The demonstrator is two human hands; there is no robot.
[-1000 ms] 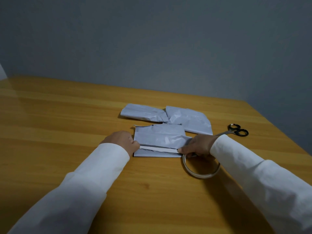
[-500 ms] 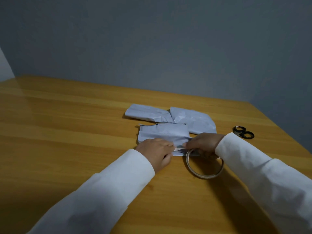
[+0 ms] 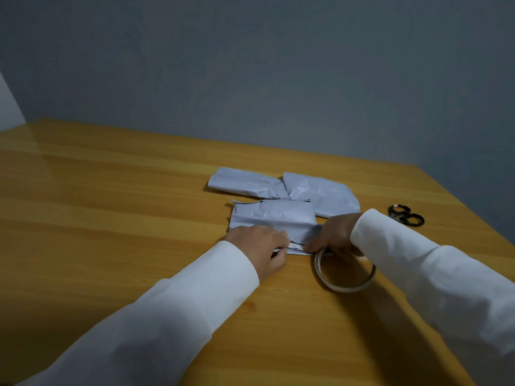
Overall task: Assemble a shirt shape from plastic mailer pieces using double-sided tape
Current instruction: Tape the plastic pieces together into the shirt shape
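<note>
- On the wooden table [image 3: 111,232], glossy and honey-coloured with long grain lines, I see three pieces of pale grey plastic mailer, all crinkled and softly shiny.
- Nearest me lies the rectangular body piece [image 3: 274,218], flat, with a ragged torn top edge that shows a thin dark lining.
- Behind it, touching each other at the middle, sit the left sleeve piece [image 3: 245,183], a long folded strip, and the right sleeve piece [image 3: 323,195], broader with a rounded outer corner; the right one is partly tucked behind the body piece.
- Along the body piece's near edge runs a white strip of tape [image 3: 295,248], mostly hidden by my hands.
- My left hand [image 3: 262,249] lies knuckles up, fingertips bunched together on the near edge, pinching at the strip.
- My right hand [image 3: 338,235] is curled, fingertips pressed to the same edge just beside the left; it seems to nip the strip's end, though I cannot tell for sure.
- A thin, wide ring, the tape roll [image 3: 345,274], lies flat on the table against the right hand.
- Black-handled scissors [image 3: 407,217] lie well to the right, half hidden behind my white sleeve.
- I can read no writing or brand anywhere.
</note>
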